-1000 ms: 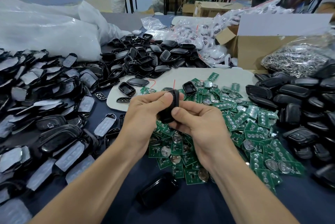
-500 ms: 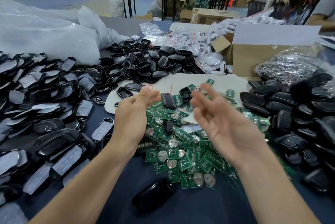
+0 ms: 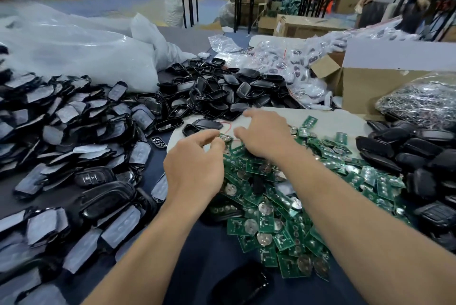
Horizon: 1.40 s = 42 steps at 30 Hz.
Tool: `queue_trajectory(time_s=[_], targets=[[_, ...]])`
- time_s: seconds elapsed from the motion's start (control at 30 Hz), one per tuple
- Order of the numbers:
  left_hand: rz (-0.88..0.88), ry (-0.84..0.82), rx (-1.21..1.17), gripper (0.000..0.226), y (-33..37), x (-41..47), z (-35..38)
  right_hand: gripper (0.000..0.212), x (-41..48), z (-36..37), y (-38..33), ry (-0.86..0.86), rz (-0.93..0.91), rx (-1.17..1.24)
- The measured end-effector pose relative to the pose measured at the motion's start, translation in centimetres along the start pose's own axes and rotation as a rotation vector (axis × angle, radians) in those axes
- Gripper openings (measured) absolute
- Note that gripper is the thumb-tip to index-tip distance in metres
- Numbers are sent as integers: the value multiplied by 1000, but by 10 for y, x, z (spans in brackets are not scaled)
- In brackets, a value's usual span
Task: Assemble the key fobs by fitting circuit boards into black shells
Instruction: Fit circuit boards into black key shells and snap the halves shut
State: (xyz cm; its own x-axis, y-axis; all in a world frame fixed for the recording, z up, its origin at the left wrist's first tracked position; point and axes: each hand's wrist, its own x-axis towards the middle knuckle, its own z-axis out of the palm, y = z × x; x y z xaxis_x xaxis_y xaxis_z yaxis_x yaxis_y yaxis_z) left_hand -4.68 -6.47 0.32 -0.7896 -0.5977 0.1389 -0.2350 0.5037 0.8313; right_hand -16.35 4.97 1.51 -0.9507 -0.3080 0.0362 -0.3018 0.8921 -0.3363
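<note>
In the head view, the finished fob I was squeezing is gone and my left hand (image 3: 195,169) now pinches a circuit board (image 3: 225,137) mid-table, while my right hand (image 3: 265,135) spreads loosely toward the black shells (image 3: 217,93) at the far edge, starting another fob.

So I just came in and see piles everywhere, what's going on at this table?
A person is assembling key fobs. Both hands are over the heap of green circuit boards: the left hand pinches one board at its fingertips, the right hand reaches in palm down. Black shells lie piled around.
</note>
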Motion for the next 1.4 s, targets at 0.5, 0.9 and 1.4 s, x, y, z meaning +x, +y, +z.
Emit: queue_trajectory(time_s=[0.5, 0.9, 1.4], targets=[[35, -20, 146, 46, -9, 13, 0, 38, 29, 17, -20, 148, -134, 168], [376, -397, -200, 46, 5, -22, 18, 28, -101, -13, 0, 338, 190, 1335], [12, -175, -483, 26, -4, -3, 14, 25, -114, -2, 21, 83, 35, 257]])
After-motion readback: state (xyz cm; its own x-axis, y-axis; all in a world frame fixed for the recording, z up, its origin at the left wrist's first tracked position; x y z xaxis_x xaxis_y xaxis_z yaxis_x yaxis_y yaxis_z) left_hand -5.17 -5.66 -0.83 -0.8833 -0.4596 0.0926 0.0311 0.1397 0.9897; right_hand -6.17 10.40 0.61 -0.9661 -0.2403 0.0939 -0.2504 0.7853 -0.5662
